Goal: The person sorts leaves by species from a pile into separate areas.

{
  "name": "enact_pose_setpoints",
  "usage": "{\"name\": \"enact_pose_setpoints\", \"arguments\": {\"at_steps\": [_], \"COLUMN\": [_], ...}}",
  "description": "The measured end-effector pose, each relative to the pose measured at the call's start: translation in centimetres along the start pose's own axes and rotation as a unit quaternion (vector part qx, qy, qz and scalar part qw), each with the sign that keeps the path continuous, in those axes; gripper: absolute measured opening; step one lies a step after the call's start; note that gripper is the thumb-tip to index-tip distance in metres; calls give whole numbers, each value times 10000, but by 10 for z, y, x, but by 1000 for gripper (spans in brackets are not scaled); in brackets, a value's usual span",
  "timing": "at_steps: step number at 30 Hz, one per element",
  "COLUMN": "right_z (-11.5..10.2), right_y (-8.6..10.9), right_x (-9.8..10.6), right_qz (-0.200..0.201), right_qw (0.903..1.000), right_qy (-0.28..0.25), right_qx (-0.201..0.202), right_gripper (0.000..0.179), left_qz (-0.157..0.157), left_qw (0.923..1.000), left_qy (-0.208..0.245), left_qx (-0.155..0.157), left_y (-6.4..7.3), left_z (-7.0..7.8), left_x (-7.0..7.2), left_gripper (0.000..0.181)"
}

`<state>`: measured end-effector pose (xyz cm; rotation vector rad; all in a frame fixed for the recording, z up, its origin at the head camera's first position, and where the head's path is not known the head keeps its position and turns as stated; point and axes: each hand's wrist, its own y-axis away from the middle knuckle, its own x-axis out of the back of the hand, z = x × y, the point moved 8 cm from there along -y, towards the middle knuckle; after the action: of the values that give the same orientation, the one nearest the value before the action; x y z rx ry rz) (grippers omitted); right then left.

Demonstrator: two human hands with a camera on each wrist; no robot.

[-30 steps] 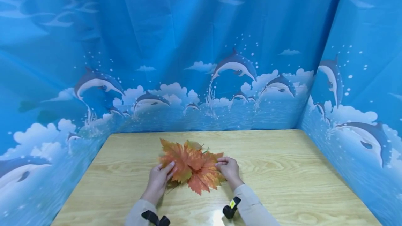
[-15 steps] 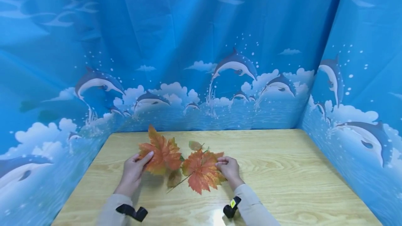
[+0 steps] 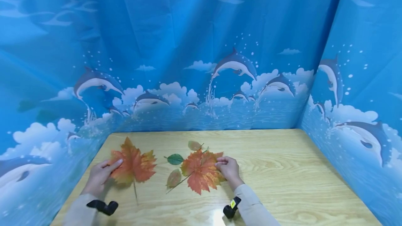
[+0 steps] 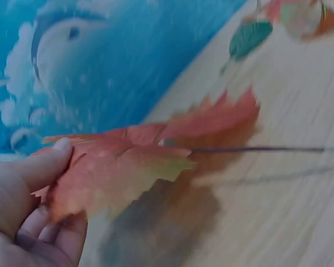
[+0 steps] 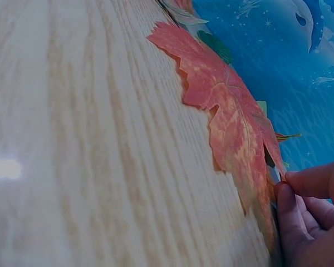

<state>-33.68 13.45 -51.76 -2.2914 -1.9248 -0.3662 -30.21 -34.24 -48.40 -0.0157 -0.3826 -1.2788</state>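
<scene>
My left hand (image 3: 99,176) pinches the left edge of an orange maple leaf (image 3: 135,165), thumb on top and fingers beneath. In the left wrist view this maple leaf (image 4: 122,167) hovers just over the table, casting a shadow, its thin stem pointing away from the hand. Right of it, a second orange-red maple leaf (image 3: 201,172) lies at mid-table. The right hand (image 3: 228,168) pinches that leaf's right edge between thumb and forefinger, as the right wrist view shows. A small green leaf (image 3: 175,159) and a brownish-green leaf (image 3: 174,178) lie left of the second maple leaf.
Another small brownish-green leaf (image 3: 194,145) sits behind the second maple leaf, by a thin stem. The wood-grain table (image 3: 282,170) meets a blue dolphin-printed curtain (image 3: 188,44) at its back and sides. Light glares off the front of the tabletop.
My left hand has drawn its maple leaf leftward off the other one and lowered it. The small green leaf and brownish ones beneath are now uncovered. The right hand has hardly moved.
</scene>
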Motion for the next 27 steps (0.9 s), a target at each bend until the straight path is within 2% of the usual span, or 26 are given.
{"name": "enact_pose_setpoints", "arguments": {"at_steps": [3, 7, 11, 14, 22, 25, 27], "right_z": [-1, -1, 0, 0, 0, 0, 0], "right_y": [0, -1, -2, -3, -4, -4, -4], "right_x": [0, -1, -2, -3, -3, -2, -1], "right_qz": [-3, -105, -302, -376, -314, -296, -270], "right_qw": [10000, 9999, 9993, 9990, 9993, 9993, 9991], "right_qy": [-36, -133, -225, -206, -160, -204, -277], "right_qx": [8, 16, -67, -149, -156, -139, -144], "right_gripper": [21, 22, 22, 22, 22, 22, 21], "left_qz": [33, 269, 401, 452, 507, 390, 158], "left_qw": [9989, 9935, 9864, 9818, 9846, 9882, 9911], "left_qy": [-457, -1051, -1501, -1777, -1660, -1477, -1266], "left_qx": [-53, -338, -533, -488, -206, 73, 379], "left_y": [-3, -5, -5, -7, -7, -8, -10], "left_z": [-8, -8, -5, -7, -16, -22, -28], "left_x": [6, 8, 5, 4, 5, 5, 3], "left_gripper": [37, 27, 27, 34, 38, 43, 57]}}
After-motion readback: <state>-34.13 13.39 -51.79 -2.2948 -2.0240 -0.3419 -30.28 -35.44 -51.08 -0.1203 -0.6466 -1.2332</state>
